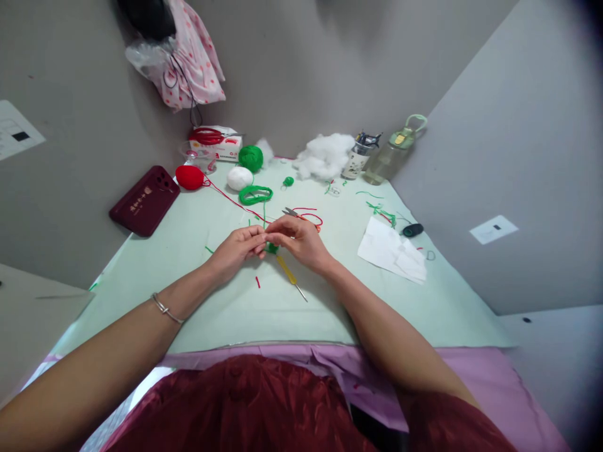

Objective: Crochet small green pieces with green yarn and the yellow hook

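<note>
My left hand (241, 250) and my right hand (301, 242) meet above the middle of the table, thumbs and fingertips pinched together on green yarn. A strand of this yarn (264, 213) runs from the fingers to a loose green skein (255, 194). Just under the fingertips shows a small green crochet piece (272, 248), partly hidden by them. A crochet hook with a yellow handle (286, 270) lies on the table below my right hand, its metal end toward me. Behind the right hand are orange-handled scissors (293, 213), partly covered.
Red (190, 177), white (240, 179) and green (250, 159) yarn balls sit at the back left, near a dark red phone (145, 201). White stuffing (325, 157), a pen cup (357, 160) and a bottle (386, 157) stand behind. White paper (392, 250) lies at right.
</note>
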`<state>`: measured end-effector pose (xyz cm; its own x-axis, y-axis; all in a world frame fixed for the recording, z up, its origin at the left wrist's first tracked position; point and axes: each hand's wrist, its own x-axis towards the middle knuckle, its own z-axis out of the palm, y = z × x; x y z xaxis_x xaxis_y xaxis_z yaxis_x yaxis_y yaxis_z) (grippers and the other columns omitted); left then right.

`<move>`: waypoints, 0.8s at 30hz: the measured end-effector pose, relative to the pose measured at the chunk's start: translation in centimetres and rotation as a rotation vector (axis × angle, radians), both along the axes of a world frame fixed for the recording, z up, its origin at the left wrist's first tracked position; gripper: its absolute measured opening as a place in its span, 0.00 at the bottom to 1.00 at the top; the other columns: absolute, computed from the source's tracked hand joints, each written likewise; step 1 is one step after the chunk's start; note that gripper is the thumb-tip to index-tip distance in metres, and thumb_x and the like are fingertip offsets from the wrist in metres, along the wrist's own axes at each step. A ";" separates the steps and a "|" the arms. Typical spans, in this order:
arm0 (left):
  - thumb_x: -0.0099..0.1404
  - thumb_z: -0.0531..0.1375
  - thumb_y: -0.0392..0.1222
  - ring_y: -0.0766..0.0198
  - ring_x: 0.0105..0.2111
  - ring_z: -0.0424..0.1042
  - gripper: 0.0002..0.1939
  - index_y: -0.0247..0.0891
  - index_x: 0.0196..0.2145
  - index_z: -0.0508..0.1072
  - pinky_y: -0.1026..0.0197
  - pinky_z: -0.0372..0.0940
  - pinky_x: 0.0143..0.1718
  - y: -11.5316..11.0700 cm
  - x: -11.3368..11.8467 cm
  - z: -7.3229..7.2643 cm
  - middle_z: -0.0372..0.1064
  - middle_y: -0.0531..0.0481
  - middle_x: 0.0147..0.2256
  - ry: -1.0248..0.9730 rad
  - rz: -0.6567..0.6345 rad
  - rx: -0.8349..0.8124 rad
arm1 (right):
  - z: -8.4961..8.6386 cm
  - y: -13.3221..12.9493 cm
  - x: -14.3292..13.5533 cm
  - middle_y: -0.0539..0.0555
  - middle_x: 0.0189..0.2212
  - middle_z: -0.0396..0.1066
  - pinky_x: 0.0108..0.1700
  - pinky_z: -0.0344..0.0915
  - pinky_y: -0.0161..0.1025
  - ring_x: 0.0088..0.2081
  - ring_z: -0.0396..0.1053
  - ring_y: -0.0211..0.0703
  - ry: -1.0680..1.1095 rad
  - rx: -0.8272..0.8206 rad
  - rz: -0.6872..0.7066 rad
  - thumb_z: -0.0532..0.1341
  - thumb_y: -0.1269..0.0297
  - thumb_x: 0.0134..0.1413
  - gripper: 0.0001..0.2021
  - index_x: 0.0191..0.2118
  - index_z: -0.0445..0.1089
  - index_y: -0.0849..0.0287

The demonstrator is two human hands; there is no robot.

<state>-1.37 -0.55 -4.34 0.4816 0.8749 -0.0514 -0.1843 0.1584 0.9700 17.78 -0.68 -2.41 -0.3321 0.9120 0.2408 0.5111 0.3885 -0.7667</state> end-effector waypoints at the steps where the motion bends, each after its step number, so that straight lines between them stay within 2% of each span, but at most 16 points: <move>1: 0.63 0.69 0.49 0.69 0.21 0.57 0.15 0.37 0.28 0.73 0.64 0.60 0.29 0.0 0.1 0.0 0.57 0.59 0.20 0.000 -0.006 -0.004 | -0.1 -0.2 -0.3 0.52 0.34 0.78 0.38 0.68 0.37 0.32 0.73 0.39 0.011 0.017 -0.004 0.61 0.61 0.64 0.07 0.37 0.75 0.57; 4: 0.61 0.70 0.50 0.70 0.20 0.52 0.14 0.36 0.30 0.75 0.65 0.60 0.28 0.1 0.1 0.3 0.53 0.61 0.19 -0.015 -0.017 -0.016 | -0.3 -0.3 -0.7 0.50 0.29 0.75 0.36 0.65 0.36 0.29 0.70 0.37 -0.004 0.050 -0.054 0.60 0.62 0.64 0.08 0.34 0.72 0.57; 8: 0.60 0.71 0.49 0.71 0.20 0.45 0.15 0.34 0.31 0.77 0.67 0.59 0.27 0.2 -0.1 0.7 0.49 0.62 0.18 -0.049 -0.015 -0.038 | -0.4 0.8 0.1 0.49 0.28 0.74 0.36 0.64 0.35 0.28 0.70 0.38 -0.077 0.042 -0.187 0.56 0.61 0.67 0.10 0.37 0.72 0.57; 11: 0.59 0.72 0.48 0.72 0.20 0.43 0.14 0.34 0.31 0.77 0.68 0.58 0.26 0.2 -0.3 0.9 0.49 0.62 0.18 -0.069 -0.017 -0.062 | -0.9 2.4 2.0 0.54 0.34 0.76 0.41 0.65 0.39 0.34 0.72 0.42 -0.184 0.039 -0.372 0.52 0.63 0.69 0.12 0.42 0.72 0.59; 14: 0.59 0.73 0.47 0.73 0.20 0.42 0.14 0.33 0.31 0.77 0.69 0.58 0.25 0.2 -0.5 0.9 0.49 0.62 0.18 -0.089 -0.017 -0.081 | -1.5 3.6 4.2 0.61 0.44 0.76 0.47 0.64 0.44 0.45 0.71 0.51 -0.318 0.027 -0.489 0.54 0.66 0.66 0.11 0.44 0.73 0.60; 18: 0.59 0.73 0.45 0.73 0.20 0.42 0.13 0.32 0.32 0.78 0.69 0.59 0.25 0.3 -0.5 0.8 0.50 0.62 0.18 -0.116 -0.012 -0.101 | -2.2 4.0 5.2 0.64 0.49 0.74 0.50 0.63 0.46 0.52 0.68 0.56 -0.440 -0.008 -0.463 0.59 0.66 0.64 0.08 0.43 0.76 0.59; 24: 0.59 0.73 0.43 0.73 0.20 0.42 0.12 0.32 0.32 0.78 0.70 0.59 0.24 0.5 -0.7 0.9 0.48 0.62 0.18 -0.148 0.001 -0.131 | -2.2 3.9 4.7 0.65 0.50 0.70 0.51 0.62 0.47 0.50 0.68 0.56 -0.401 -0.037 -0.444 0.59 0.70 0.62 0.08 0.44 0.75 0.61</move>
<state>-2.03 -0.08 -3.44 0.4913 0.8660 -0.0929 -0.3240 0.2808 0.9034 22.52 3.25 -4.57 0.0245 0.9897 0.1407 0.8707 0.0480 -0.4894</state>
